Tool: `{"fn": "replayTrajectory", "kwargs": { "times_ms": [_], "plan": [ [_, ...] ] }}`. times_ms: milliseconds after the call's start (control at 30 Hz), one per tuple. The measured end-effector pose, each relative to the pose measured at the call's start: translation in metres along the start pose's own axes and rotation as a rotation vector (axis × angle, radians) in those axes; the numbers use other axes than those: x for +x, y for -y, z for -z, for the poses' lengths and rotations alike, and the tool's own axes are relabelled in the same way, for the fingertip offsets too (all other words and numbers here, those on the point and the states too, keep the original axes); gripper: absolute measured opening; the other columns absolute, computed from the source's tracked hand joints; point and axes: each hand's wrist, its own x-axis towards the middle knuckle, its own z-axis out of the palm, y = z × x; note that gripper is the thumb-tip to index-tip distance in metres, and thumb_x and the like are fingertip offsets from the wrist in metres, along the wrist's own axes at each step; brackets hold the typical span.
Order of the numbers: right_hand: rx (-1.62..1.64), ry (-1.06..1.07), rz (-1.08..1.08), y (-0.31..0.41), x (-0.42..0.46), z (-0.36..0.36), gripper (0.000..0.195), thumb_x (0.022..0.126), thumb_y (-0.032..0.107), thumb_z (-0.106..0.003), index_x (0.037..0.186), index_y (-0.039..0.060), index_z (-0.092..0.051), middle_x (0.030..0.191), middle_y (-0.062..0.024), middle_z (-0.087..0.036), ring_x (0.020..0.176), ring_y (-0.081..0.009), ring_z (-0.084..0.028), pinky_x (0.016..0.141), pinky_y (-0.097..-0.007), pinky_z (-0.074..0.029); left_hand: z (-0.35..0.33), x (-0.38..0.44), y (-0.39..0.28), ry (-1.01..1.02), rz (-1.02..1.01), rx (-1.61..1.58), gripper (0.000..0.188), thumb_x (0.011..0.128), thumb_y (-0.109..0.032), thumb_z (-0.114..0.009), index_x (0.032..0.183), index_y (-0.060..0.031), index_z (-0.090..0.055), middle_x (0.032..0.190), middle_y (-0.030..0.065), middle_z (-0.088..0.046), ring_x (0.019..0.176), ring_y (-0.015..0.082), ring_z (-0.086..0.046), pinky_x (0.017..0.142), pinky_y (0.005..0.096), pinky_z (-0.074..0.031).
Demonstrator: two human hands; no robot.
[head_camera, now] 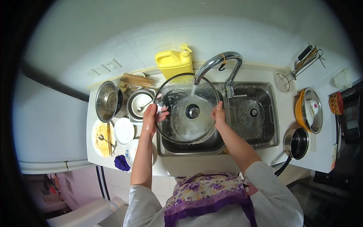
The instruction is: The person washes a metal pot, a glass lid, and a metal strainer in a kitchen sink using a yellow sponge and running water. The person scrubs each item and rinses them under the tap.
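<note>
A large glass pot lid (181, 127) with a dark rim and a round knob (194, 111) is held over the left sink basin (192, 149). My left hand (153, 115) grips its left rim, some fingers showing through the glass. On the opposite side, my right hand (219, 115) holds the right rim. Water runs from the curved chrome faucet (219, 58) onto the lid and spreads over the glass. The lid hides most of the basin below it.
Right basin (273, 113) holds a wire rack and a smaller glass lid (259, 120). Left are a steel colander (102, 99), a stained plate (97, 142), a white plate (124, 131) and a purple cloth (122, 163). A yellow jug (174, 63) stands behind; a saucepan (296, 143) sits right.
</note>
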Motion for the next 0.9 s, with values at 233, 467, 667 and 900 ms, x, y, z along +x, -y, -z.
{"fn": "replayTrajectory", "kwargs": {
  "times_ms": [233, 467, 667, 900],
  "plan": [
    [-0.554, -0.318, 0.576, -0.038, 0.047, -0.070, 0.039, 0.091, 0.031, -0.040, 0.109, -0.0020, -0.053, 0.100, -0.0222, -0.057, 0.097, -0.0373, -0.052, 0.085, -0.0436, -0.041, -0.022, -0.040, -0.023, -0.055, -0.182, 0.129, 0.020, 0.095, -0.028, -0.043, 0.093, -0.0080, -0.042, 0.093, 0.0196, -0.064, 0.074, 0.0248, -0.067, 0.057, 0.0250, -0.053],
    [-0.750, 0.038, 0.917, 0.031, -0.013, -0.132, 0.045, 0.086, 0.028, -0.047, 0.124, 0.0038, -0.042, 0.127, -0.0194, -0.040, 0.115, -0.0369, -0.041, 0.094, -0.0453, -0.034, -0.003, -0.058, 0.005, -0.205, -0.260, 0.008, 0.023, 0.094, -0.028, -0.045, 0.088, -0.0063, -0.044, 0.085, 0.0176, -0.065, 0.070, 0.0249, -0.066, 0.056, 0.0258, -0.051],
    [-0.891, 0.183, 0.987, 0.037, 0.002, -0.054, 0.039, 0.085, 0.031, -0.052, 0.113, 0.0046, -0.053, 0.115, -0.0165, -0.053, 0.111, -0.0330, -0.049, 0.089, -0.0411, -0.040, 0.001, -0.056, 0.024, -0.263, -0.248, -0.156, 0.025, 0.094, -0.030, -0.044, 0.090, -0.0058, -0.046, 0.086, 0.0198, -0.064, 0.070, 0.0275, -0.066, 0.053, 0.0261, -0.053],
    [-0.356, -0.052, 0.218, 0.098, -0.011, 0.074, 0.038, 0.093, 0.040, -0.042, 0.077, 0.0061, -0.048, 0.064, -0.0037, -0.053, 0.053, -0.0144, -0.058, 0.045, -0.0250, -0.046, 0.010, -0.046, 0.051, -0.253, -0.204, -0.279, 0.027, 0.094, -0.031, -0.044, 0.087, -0.0052, -0.045, 0.085, 0.0217, -0.064, 0.071, 0.0283, -0.066, 0.054, 0.0285, -0.053]
  ]
}}
